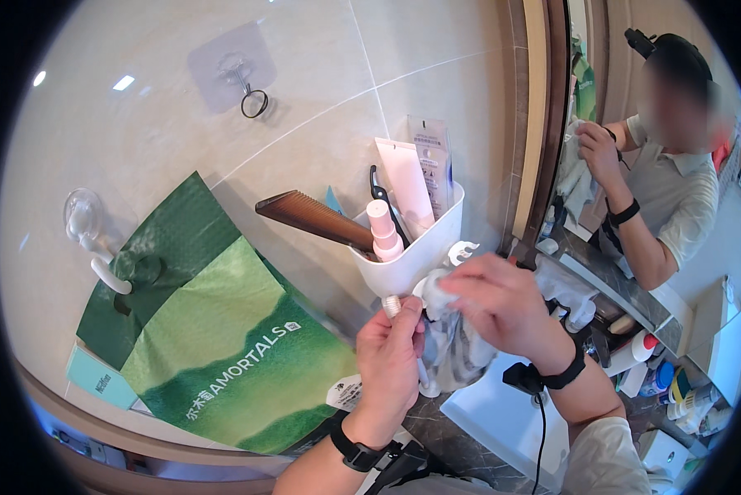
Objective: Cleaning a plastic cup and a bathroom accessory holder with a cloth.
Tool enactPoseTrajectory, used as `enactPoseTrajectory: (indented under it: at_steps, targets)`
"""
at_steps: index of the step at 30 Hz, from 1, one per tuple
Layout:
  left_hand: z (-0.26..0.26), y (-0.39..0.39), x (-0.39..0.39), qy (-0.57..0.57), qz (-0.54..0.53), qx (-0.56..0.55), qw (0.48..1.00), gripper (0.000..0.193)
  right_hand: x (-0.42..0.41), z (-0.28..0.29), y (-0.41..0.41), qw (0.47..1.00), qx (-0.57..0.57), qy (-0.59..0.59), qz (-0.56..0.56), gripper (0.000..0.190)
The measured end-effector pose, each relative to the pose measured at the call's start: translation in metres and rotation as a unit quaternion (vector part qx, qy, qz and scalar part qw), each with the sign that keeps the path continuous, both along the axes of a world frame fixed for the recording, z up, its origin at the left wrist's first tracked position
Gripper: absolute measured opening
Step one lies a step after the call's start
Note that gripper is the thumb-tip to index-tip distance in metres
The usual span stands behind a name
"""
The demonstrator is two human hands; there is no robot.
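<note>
My left hand (390,349) is closed round a toothbrush, whose bristle head (392,305) sticks up past my thumb and whose pale handle shows below the fingers. Just right of it, my right hand (500,300), a little blurred, has its fingertips on the upper part of a grey-and-white cloth (460,352). The cloth hangs down beside my left hand. Above both hands, a white plastic holder (413,263) on the tiled wall carries a brown comb (314,219), a pink tube (407,185), a pink spray bottle (384,232) and a black-handled tool.
A green bag (222,334) hangs from a white suction hook (107,275) at the left. A white hook (463,252) sits beside the holder. Below lies a white basin (500,421) in a dark stone counter. Several bottles stand at the right under a mirror (630,185), which reflects a person.
</note>
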State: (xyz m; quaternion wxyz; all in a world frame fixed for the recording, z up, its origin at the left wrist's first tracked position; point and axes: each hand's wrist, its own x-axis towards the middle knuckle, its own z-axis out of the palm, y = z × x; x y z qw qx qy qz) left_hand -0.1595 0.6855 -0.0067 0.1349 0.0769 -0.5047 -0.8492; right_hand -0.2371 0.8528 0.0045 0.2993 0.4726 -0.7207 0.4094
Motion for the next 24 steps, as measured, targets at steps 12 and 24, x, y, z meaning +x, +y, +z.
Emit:
enactPoseTrajectory:
  at_steps: [12, 24]
  targets:
    - [0.005, -0.002, -0.001, -0.024, -0.004, -0.031, 0.999, 0.019, -0.034, 0.023, -0.016, 0.982, -0.156, 0.010, -0.102, 0.020]
    - [0.003, 0.005, -0.003, 0.004, 0.003, -0.050, 0.999, 0.020, -0.048, 0.020, -0.002, 0.973, -0.099, -0.103, -0.179, 0.020]
